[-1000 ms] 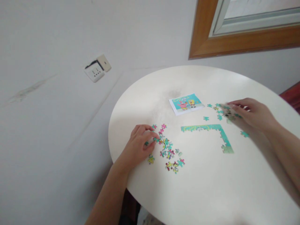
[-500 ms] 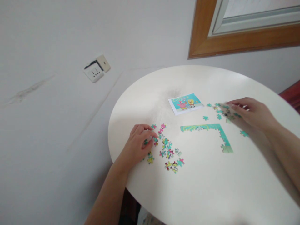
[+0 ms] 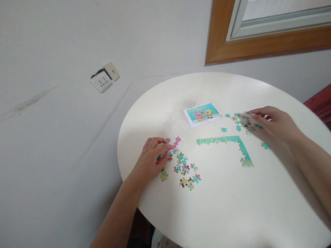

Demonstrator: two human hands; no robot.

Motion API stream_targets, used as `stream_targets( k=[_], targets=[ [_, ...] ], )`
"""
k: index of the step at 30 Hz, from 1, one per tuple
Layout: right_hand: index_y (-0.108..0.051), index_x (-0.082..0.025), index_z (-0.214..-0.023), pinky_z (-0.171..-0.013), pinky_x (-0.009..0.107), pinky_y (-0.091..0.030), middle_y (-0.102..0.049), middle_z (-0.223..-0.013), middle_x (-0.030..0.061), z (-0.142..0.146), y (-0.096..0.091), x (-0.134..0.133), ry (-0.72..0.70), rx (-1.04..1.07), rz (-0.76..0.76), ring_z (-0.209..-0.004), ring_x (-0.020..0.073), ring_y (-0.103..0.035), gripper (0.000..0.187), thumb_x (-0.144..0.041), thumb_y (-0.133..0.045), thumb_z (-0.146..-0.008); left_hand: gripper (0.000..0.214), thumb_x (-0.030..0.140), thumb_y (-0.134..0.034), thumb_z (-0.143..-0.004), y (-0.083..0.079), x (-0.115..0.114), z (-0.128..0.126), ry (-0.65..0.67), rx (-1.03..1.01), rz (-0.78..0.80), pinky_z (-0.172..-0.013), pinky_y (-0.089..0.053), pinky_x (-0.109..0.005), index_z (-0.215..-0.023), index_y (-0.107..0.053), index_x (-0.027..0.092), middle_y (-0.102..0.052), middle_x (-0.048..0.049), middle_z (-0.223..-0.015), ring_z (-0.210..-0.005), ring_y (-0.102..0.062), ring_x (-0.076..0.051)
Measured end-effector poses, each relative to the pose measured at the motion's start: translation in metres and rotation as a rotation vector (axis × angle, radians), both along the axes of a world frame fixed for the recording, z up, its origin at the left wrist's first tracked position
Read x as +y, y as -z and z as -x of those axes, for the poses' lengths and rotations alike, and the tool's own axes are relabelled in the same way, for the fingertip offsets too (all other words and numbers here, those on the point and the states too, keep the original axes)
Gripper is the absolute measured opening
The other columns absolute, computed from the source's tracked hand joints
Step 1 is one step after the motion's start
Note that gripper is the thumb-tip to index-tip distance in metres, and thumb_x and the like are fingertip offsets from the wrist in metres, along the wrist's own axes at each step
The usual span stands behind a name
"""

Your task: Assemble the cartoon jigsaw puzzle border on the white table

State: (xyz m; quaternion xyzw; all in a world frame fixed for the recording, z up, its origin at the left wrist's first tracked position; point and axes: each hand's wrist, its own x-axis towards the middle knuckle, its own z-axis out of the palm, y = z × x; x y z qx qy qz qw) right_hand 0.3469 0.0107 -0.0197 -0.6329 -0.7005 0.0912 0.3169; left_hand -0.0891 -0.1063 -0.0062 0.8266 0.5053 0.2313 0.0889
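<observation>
My left hand (image 3: 152, 156) rests on the left part of a round white table (image 3: 219, 206), fingers curled, thumb and forefinger pinched on a small jigsaw piece at the edge of a loose pile of pink, yellow and teal pieces (image 3: 184, 167). My right hand (image 3: 272, 124) lies to the right, fingers stretched flat over a scatter of teal pieces (image 3: 239, 123); its fingertips are blurred. Between the hands lies a joined L-shaped teal border strip (image 3: 232, 142). A small cartoon picture card (image 3: 202, 114) sits beyond it.
A single teal piece (image 3: 223, 130) lies near the strip, another (image 3: 265, 146) by my right wrist. The table stands against a pale wall with a loose wall socket (image 3: 103, 80) and a wooden window frame (image 3: 258, 46). Dark red furniture (image 3: 320, 101) shows at far right.
My left hand's fingers shifted slightly up along the pile's left edge toward a pink piece. My right hand stayed over the teal pieces. The view drifted a little to the right.
</observation>
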Motion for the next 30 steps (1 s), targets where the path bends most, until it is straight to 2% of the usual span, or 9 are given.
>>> stream_targets(
  k=[6,12,17,20,22,24,26,30],
  targets=[
    [-0.077,-0.022,-0.101,-0.066,0.033,-0.044,-0.071,-0.09,0.0064,0.0,-0.001,0.0,0.004,-0.01,0.022,-0.068,0.018,-0.057,0.035,-0.043,-0.056,-0.082,0.052,0.003,-0.046,-0.087,-0.007,-0.005,-0.003,0.182,0.063,0.023,-0.104,-0.04,-0.046,-0.117,-0.07,0.037,-0.056,-0.0052,-0.127,-0.12,-0.047,-0.026],
    [-0.077,-0.022,-0.101,-0.066,0.032,-0.044,-0.071,-0.09,0.0063,0.003,-0.002,0.0,0.037,-0.011,0.038,-0.067,0.0174,-0.055,0.036,-0.041,-0.055,-0.081,0.056,0.003,-0.049,-0.088,-0.005,-0.004,-0.004,0.131,0.189,0.001,-0.106,-0.036,-0.051,-0.125,-0.066,0.041,-0.052,-0.0029,-0.14,-0.124,-0.044,-0.029],
    [-0.077,-0.021,-0.102,-0.065,0.032,-0.043,-0.071,-0.091,0.0066,0.002,-0.001,0.0,0.026,-0.002,0.044,-0.067,0.0171,-0.055,0.037,-0.042,-0.055,-0.081,0.052,0.007,-0.048,-0.091,-0.003,-0.006,-0.006,0.123,0.263,-0.024,-0.107,-0.035,-0.053,-0.129,-0.063,0.039,-0.048,-0.0023,-0.146,-0.124,-0.042,-0.03],
    [-0.078,-0.021,-0.102,-0.065,0.032,-0.042,-0.07,-0.09,0.0061,0.0,0.0,0.0,0.034,-0.007,0.05,-0.067,0.0173,-0.055,0.037,-0.042,-0.055,-0.08,0.055,0.005,-0.047,-0.091,-0.003,-0.007,-0.007,0.131,0.244,-0.026,-0.108,-0.034,-0.054,-0.132,-0.06,0.038,-0.047,-0.0024,-0.148,-0.125,-0.041,-0.03],
    [-0.078,-0.022,-0.101,-0.064,0.033,-0.042,-0.07,-0.088,0.0059,0.0,0.0,0.001,0.044,-0.007,0.05,-0.066,0.0176,-0.055,0.038,-0.043,-0.055,-0.079,0.056,0.003,-0.046,-0.09,-0.003,-0.007,-0.006,0.152,0.149,-0.022,-0.107,-0.036,-0.051,-0.133,-0.059,0.037,-0.05,-0.0038,-0.144,-0.125,-0.042,-0.028],
    [-0.078,-0.022,-0.101,-0.064,0.033,-0.042,-0.071,-0.087,0.0056,0.0,0.001,0.001,0.043,-0.003,0.046,-0.066,0.0178,-0.055,0.038,-0.044,-0.055,-0.079,0.049,0.003,-0.048,-0.089,-0.006,-0.007,-0.006,0.178,-0.004,-0.038,-0.105,-0.039,-0.047,-0.125,-0.063,0.034,-0.054,-0.0052,-0.135,-0.123,-0.046,-0.026],
    [-0.078,-0.023,-0.101,-0.064,0.033,-0.042,-0.071,-0.088,0.0054,0.0,0.002,0.001,0.04,0.004,0.045,-0.066,0.0178,-0.055,0.038,-0.044,-0.055,-0.078,0.036,0.005,-0.052,-0.088,-0.009,-0.007,-0.005,0.195,-0.113,-0.056,-0.103,-0.041,-0.044,-0.109,-0.068,0.03,-0.057,-0.0051,-0.124,-0.119,-0.05,-0.024],
    [-0.078,-0.022,-0.1,-0.063,0.033,-0.042,-0.07,-0.088,0.0055,0.0,0.002,0.001,0.038,0.015,0.052,-0.066,0.0178,-0.055,0.037,-0.043,-0.056,-0.079,0.023,0.007,-0.058,-0.084,-0.015,-0.008,-0.006,0.227,-0.1,-0.015,-0.1,-0.042,-0.043,-0.092,-0.069,0.026,-0.059,-0.0044,-0.113,-0.111,-0.053,-0.023]
  ],
)
